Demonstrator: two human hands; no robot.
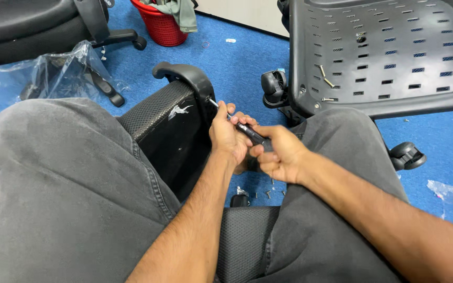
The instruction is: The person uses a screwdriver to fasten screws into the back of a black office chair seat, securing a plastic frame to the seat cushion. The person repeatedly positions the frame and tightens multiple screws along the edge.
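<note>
At frame centre, both hands meet on a screwdriver [251, 134], the left hand [228, 137] left of the right hand [281, 155]. Its tip meets the armrest [187, 78] just above. A perforated seat shell [384, 52] fills the upper right, a basket [161, 23] the upper middle, a plastic bag [43, 76] the upper left.

Hidden tip, hidden handle
The screwdriver [247, 131] tip vanishes behind the armrest [187, 78]; its handle end is buried in the right hand [281, 154]; the floor screws [268, 194] are too small to read.

Black screwdriver [252, 134], blue carpet [237, 57], red basket [161, 26], grey trousers [64, 183].
</note>
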